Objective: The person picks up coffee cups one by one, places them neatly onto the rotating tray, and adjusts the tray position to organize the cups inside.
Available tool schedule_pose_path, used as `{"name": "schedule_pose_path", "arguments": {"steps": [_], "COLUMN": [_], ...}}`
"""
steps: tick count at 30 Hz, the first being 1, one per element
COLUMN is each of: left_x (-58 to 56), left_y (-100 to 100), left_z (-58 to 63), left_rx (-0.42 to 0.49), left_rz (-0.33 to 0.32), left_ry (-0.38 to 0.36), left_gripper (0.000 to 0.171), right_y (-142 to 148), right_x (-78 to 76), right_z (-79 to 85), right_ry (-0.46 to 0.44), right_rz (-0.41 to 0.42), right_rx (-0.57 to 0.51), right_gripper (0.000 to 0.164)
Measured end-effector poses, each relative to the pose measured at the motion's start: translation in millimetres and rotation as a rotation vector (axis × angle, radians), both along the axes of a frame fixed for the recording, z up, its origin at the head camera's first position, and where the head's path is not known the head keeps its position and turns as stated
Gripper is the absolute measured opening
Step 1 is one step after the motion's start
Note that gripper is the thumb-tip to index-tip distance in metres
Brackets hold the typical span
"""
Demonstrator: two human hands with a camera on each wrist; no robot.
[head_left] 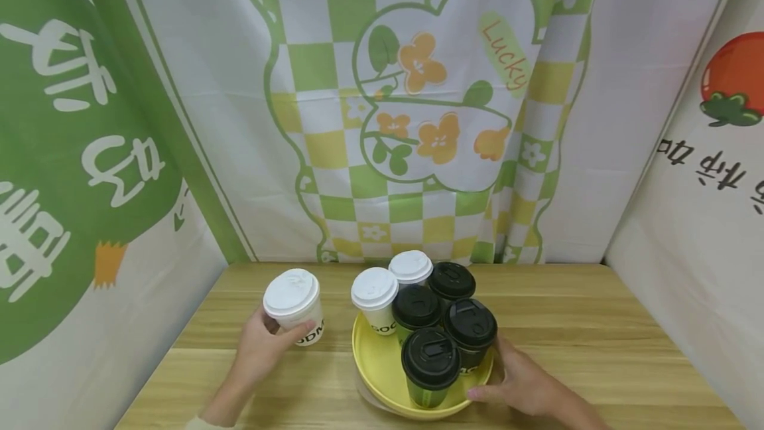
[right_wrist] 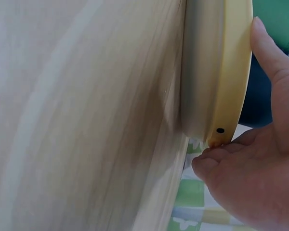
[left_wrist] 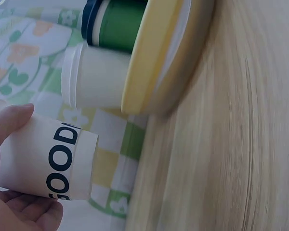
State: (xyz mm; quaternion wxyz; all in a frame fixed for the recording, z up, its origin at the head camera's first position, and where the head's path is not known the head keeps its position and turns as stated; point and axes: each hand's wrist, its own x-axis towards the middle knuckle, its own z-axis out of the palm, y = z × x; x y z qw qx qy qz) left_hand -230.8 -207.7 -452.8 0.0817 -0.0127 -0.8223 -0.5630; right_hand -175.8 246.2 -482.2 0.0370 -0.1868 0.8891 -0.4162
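My left hand point(head_left: 266, 344) grips a white paper cup point(left_wrist: 38, 156) with a white lid, thumb on one side and fingers on the other. It is held to the left of a round yellow tray point(head_left: 382, 387), above the table. Dark lettering shows on its side. My right hand point(head_left: 525, 380) holds the tray's right rim, with the thumb point(right_wrist: 267, 43) and curled fingertips at its edge. Two white-lidded paper cups, one point(head_left: 374, 289) in front of the other point(head_left: 410, 267), and several black-lidded cups point(head_left: 431, 358) stand crowded on the tray.
A wooden table point(head_left: 573, 324) lies under the tray, which sits on a pale base. At the table's back edge hangs a green and yellow checked cloth point(head_left: 352, 178). Printed cloth walls close in the left point(head_left: 197, 297) and right point(head_left: 686, 231) sides.
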Motion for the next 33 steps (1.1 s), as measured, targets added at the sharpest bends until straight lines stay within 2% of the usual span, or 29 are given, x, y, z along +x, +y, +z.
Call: {"name": "schedule_pose_path", "arguments": {"steps": [9,13,18,23,33], "left_x": [20.7,25.8,27.4,26.9,22.8], "left_y": [35.5,49.3,65.7,79.9,96.6], "left_z": [9.1,10.1,7.7,2.3,-11.9], "left_rx": [0.053,0.102,0.152,0.179,0.189], "left_rz": [-0.063,-0.092,-0.145,-0.189,-0.226], "left_ry": [0.018,0.032,0.045,0.061,0.076], "left_gripper": [0.081,0.081,0.081,0.084,0.088], "right_y": [-8.4,-15.3,-22.9,-31.8,-44.1], "right_x": [7.9,12.0,16.9,22.1,30.7], "right_z": [-0.6,0.6,0.7,-0.2,-1.1], "right_ry": [0.025,-0.030,-0.088,-0.088,-0.140], "right_rz": [-0.017,-0.035,-0.074,-0.156,-0.226], "right_rx": [0.005,-0.015,-0.068,-0.092,-0.101], "right_gripper": [0.113,0.114,0.115,0.119,0.126]}}
